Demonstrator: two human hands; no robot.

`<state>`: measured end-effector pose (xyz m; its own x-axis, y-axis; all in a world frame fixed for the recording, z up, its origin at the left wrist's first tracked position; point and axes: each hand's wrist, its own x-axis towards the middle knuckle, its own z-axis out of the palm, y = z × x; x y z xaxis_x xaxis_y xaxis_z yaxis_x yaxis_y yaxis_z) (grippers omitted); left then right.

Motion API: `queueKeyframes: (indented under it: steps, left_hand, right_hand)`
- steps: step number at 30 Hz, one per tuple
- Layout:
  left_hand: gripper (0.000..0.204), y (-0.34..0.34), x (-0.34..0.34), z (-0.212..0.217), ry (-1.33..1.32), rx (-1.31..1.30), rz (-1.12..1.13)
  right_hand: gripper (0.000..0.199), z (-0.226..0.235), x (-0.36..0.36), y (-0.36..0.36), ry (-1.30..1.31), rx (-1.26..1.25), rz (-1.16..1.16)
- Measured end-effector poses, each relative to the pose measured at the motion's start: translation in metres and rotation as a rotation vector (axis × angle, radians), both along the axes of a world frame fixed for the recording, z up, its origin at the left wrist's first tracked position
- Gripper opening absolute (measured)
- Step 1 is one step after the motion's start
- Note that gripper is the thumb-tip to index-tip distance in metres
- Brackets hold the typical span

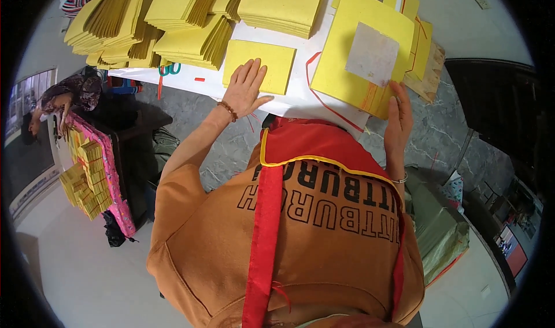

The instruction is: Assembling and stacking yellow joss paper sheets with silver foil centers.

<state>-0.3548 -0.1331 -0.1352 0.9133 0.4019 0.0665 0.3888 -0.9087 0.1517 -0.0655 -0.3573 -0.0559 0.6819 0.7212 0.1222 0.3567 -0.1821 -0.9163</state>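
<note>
My left hand lies flat on a folded yellow paper packet near the front edge of the white table, its fingers stretched out. A beaded bracelet circles that wrist. My right hand is at the near right corner of a stack of large yellow sheets, fingers extended against its edge; it grips nothing that I can make out. On top of this stack rests a grey square plate. A red ribbon curves along the stack's left side on the white tabletop.
Several piles of folded yellow paper fill the back and left of the table. Green-handled scissors lie at its front left edge. Far left, another person is beside a pink-edged table bearing yellow bundles. A green-covered bundle stands at my right.
</note>
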Motion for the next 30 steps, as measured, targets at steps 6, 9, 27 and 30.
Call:
queueKeyframes:
  steps: [6,9,27,30]
  left_hand:
    - [0.078,-0.004,0.003,-0.008,0.151,0.096,0.044]
    - [0.075,-0.004,0.006,0.002,0.128,0.114,0.015]
    - [0.044,-0.038,0.148,0.104,-0.271,-0.055,-0.538]
    - [0.055,-0.036,0.150,0.107,-0.273,-0.044,-0.518]
  right_hand:
    - [0.029,-0.004,0.006,-0.002,-0.048,0.020,-0.030]
    - [0.027,-0.008,0.014,0.000,-0.128,0.023,0.005]
    - [0.024,-0.015,0.018,0.000,0.189,0.334,-0.129]
    - [0.025,-0.010,0.019,-0.005,0.416,0.247,-0.216]
